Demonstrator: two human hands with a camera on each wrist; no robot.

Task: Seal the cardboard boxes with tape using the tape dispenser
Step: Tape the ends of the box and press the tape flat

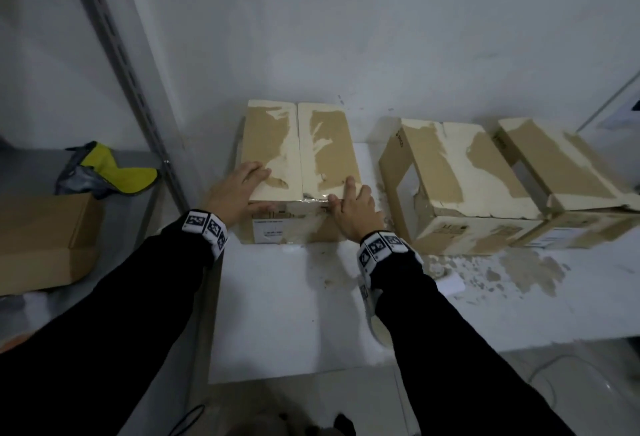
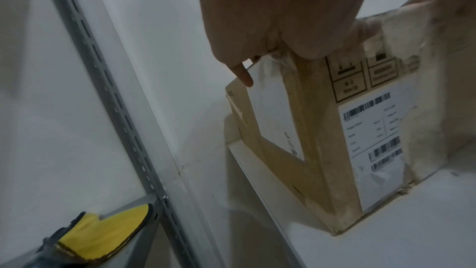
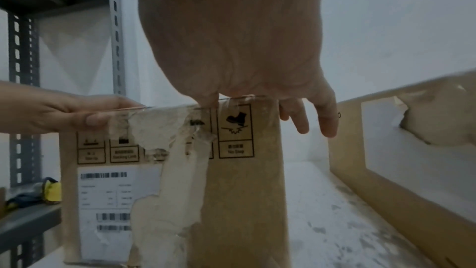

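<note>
Three worn cardboard boxes stand in a row on a white table (image 1: pixel 294 297). Both hands are on the left box (image 1: pixel 270 138), whose two top flaps are closed and meet at a middle seam. My left hand (image 1: pixel 242 186) lies flat on the near left part of the top, with the thumb down on the front face. My right hand (image 1: pixel 353 207) rests at the near right corner with straight fingers, its thumb on a strip of clear tape (image 1: pixel 317 197) along the front top edge. The right wrist view shows that tape (image 3: pixel 231 101) folded over the edge. I see no tape dispenser clearly.
The middle box (image 1: pixel 460 172) and right box (image 1: pixel 554 165) lie close by on the right. A pale object (image 1: pixel 379 325) is half hidden under my right forearm. On the left, a metal shelf (image 1: pixel 138 89) holds an open brown box (image 1: pixel 45 238) and a yellow-grey cloth (image 1: pixel 114 172).
</note>
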